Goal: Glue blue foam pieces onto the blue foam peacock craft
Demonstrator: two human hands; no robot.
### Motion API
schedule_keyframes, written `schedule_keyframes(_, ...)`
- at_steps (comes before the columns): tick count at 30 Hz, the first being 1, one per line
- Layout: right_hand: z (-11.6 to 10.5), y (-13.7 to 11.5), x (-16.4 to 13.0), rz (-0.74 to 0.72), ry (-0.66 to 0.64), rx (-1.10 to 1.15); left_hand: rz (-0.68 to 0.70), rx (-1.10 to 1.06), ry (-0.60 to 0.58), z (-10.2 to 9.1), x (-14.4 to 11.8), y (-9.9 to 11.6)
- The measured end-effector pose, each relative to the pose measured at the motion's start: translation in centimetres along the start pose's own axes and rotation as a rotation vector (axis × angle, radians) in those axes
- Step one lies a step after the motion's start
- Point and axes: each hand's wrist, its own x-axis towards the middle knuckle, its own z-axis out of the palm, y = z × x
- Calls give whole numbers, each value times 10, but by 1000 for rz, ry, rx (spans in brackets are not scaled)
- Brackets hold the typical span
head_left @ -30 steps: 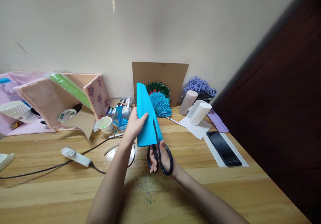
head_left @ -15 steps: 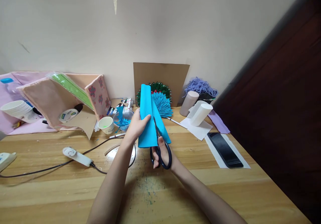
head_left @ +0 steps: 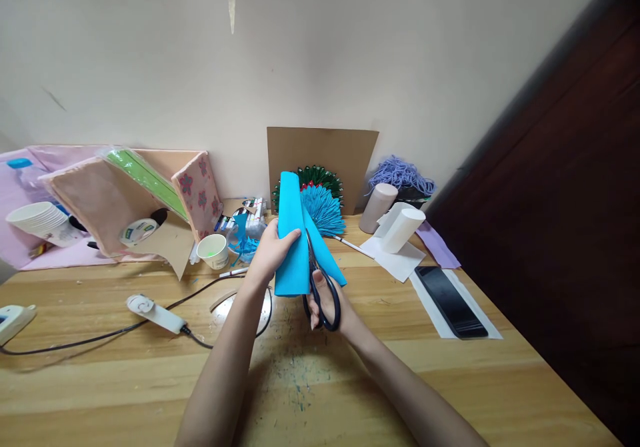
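My left hand [head_left: 273, 250] grips a folded sheet of blue crepe paper [head_left: 293, 267] by its left edge, the thumb lying across the front. Black-handled scissors [head_left: 334, 307] are in my right hand [head_left: 320, 300], with thumb and fingers through the loops. Their blades point up and away from me, inside a lengthwise slit in the paper. Right of the slit, a strip of the paper hangs out at a slant. Behind the paper, a blue pleated fan shape [head_left: 327, 212] and a dark green one [head_left: 320, 175] lean on a cardboard sheet [head_left: 323, 147].
On the left stand a paper cup [head_left: 213, 252], a bowl of blue scraps [head_left: 245, 243] and a pink box [head_left: 100, 200]. A glue gun [head_left: 155, 313] with a black cable lies nearer. To the right are white paper rolls [head_left: 403, 230], purple yarn [head_left: 400, 175] and a phone [head_left: 450, 300].
The scissors' handles have come closer together, and the cut strip has swung slightly outward to the right. My left hand keeps its hold on the paper.
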Motion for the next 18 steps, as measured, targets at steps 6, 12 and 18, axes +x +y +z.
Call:
schedule_keyframes(6, 1, 3, -5, 1, -84, 91, -18, -29, -13, 0, 1, 1)
schedule_keyframes(12, -3, -9, -7, 65, -187, 97, 25, -13, -66, -5, -2, 3)
schedule_keyframes(18, -4, -14, 0, -64, -57, 1, 20, -21, -100, 0, -6, 6)
